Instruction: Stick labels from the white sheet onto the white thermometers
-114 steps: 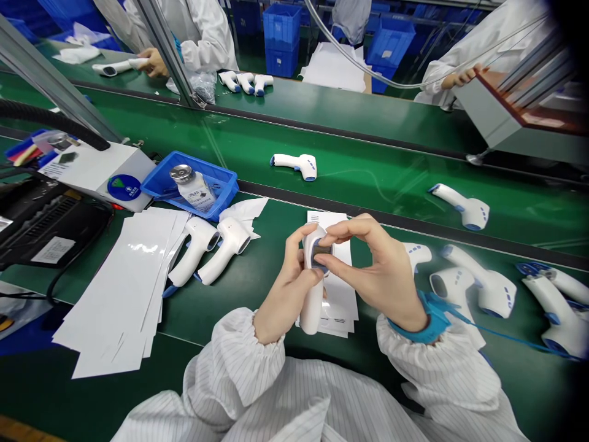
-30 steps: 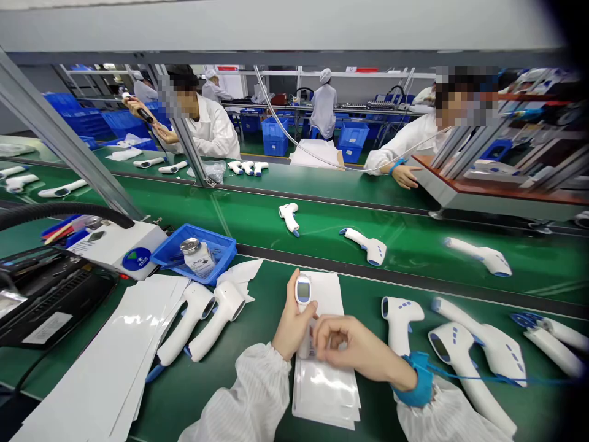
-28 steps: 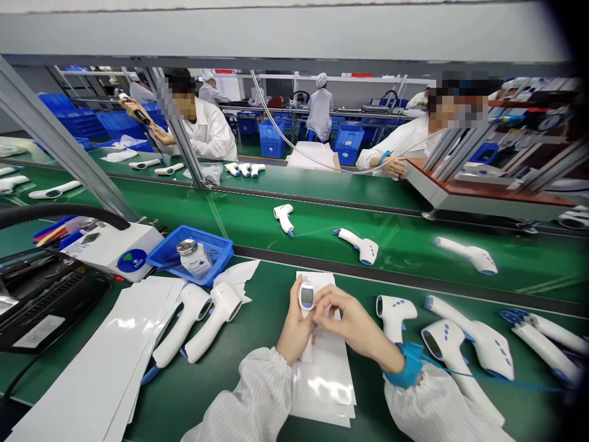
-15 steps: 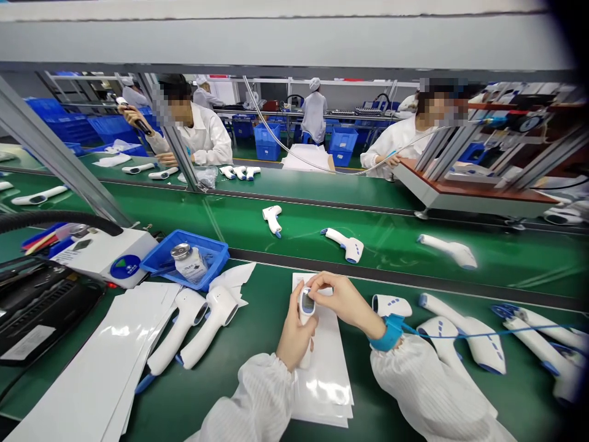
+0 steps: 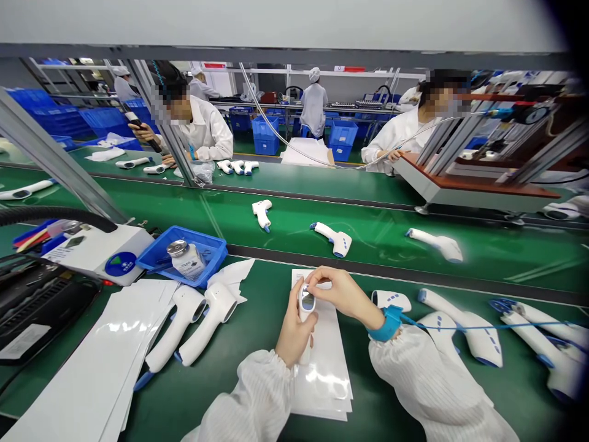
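My left hand wraps round a white handheld infrared thermometer, holding it upright with its small dark display facing me. At the display's upper right edge, my right hand has thumb and forefinger pinched together. Whether a small piece sits between those fingertips is too small to tell. A blue wrist strap circles the right wrist. Under both hands lies a stack of glossy white sheets. Two white thermometer housings with open ends lie to the left.
Several thermometers lie on the green conveyor belt ahead. More housings are at my right, with a blue cord across them. A blue tray holds a jar. White sheets spread at left; co-workers sit opposite.
Thermometers on the belt have shifted left. The view has tilted slightly. Both my hands stay at the same thermometer, the right still pinching at its display edge.
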Demonstrator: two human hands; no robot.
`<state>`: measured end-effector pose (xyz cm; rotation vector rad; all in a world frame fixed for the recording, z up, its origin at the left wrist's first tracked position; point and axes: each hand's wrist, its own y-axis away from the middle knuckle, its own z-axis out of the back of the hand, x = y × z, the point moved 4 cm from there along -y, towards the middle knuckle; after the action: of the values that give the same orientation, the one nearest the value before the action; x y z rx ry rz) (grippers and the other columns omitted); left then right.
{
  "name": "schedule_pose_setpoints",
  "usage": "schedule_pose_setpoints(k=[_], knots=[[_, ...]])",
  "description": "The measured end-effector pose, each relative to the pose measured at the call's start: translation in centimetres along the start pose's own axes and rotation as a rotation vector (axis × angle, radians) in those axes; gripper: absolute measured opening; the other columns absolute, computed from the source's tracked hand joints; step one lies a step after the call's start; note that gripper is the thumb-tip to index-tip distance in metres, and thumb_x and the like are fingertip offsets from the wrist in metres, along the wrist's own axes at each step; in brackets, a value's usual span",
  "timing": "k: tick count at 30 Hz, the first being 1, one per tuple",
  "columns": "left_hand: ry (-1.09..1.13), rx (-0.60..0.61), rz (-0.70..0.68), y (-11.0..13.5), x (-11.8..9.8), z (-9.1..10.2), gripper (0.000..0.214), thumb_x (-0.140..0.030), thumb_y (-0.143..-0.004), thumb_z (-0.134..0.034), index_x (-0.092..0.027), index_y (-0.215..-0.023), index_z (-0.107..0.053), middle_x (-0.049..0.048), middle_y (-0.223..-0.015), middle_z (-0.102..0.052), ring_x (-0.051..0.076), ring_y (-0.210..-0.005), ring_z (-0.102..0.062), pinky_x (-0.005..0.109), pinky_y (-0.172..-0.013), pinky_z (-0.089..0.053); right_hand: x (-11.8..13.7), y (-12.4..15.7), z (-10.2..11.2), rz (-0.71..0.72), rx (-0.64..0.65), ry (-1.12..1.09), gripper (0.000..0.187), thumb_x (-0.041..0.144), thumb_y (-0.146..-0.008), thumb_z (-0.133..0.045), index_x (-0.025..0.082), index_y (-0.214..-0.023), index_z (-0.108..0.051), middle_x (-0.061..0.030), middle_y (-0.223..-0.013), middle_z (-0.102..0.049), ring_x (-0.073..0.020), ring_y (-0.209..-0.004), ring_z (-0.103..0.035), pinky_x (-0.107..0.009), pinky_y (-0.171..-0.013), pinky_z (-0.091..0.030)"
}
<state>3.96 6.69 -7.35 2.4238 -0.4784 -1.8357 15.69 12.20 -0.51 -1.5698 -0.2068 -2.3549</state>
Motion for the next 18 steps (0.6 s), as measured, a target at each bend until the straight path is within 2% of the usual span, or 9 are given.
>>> schedule_pose_setpoints(k=[11, 18], knots=[[0.017, 0.021, 0.031, 0.36, -0.72, -0.17, 0.081, -0.015, -0.077, -0.055, -0.03, -0.148, -0.02, 0.0026, -0.092, -0.052, 0.009, -0.056, -0.045, 0.018, -0.038, -0.043, 0.38, 0.04, 0.18, -0.003, 0.019, 0.018, 0.007, 0.018, -0.077, -0.061, 0.02, -0.071, -0.064, -0.0021, -0.089, -0.071, -0.0181, -0.085, -0.066, -0.031, -0.081, -0.051], [0.104, -0.024, 0.101, 0.44, -0.18, 0.13, 0.065, -0.036, -0.089, -0.045, -0.035, -0.149, -0.02, -0.0008, -0.08, -0.05, 0.01, -0.05, -0.042, 0.019, -0.038, -0.038, 0.31, -0.04, 0.11, -0.008, 0.004, 0.015, 0.007, 0.019, -0.076, -0.061, 0.02, -0.07, -0.064, -0.002, -0.088, -0.071, -0.0186, -0.086, -0.067, -0.033, -0.084, -0.051]])
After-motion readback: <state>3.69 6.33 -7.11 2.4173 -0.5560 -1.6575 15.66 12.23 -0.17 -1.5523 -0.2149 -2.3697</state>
